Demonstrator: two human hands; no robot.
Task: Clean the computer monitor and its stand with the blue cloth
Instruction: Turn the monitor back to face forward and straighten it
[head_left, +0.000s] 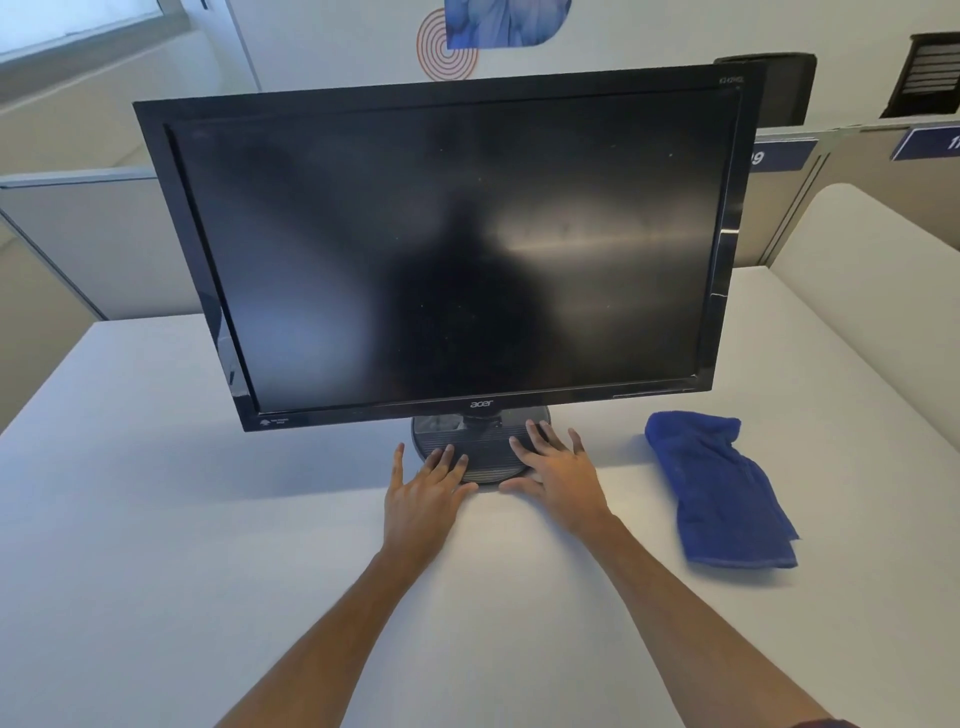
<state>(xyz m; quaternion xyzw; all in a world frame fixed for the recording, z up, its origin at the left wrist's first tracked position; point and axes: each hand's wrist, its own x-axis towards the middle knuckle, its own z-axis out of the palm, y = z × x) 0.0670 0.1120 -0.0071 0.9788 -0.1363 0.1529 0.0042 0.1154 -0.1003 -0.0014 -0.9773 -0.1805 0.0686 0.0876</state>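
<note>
black monitor (457, 249) stands upright on a white desk (156, 519), screen dark, facing the camera, small specks visible on the glass. round black stand (480, 457) sits under the screen's lower edge. left hand (423, 493) lies flat, fingers straight and spread, fingertips resting on the near left part of the stand. right hand (556, 475) likewise flat and spread, fingers on the near right part of the stand, thumb on the desk at its near rim. neither hand grips anything. blue cloth (719, 488) lies crumpled on the desk, right of the stand, apart from both hands. grey partitions (104, 244) behind the desk.
</note>
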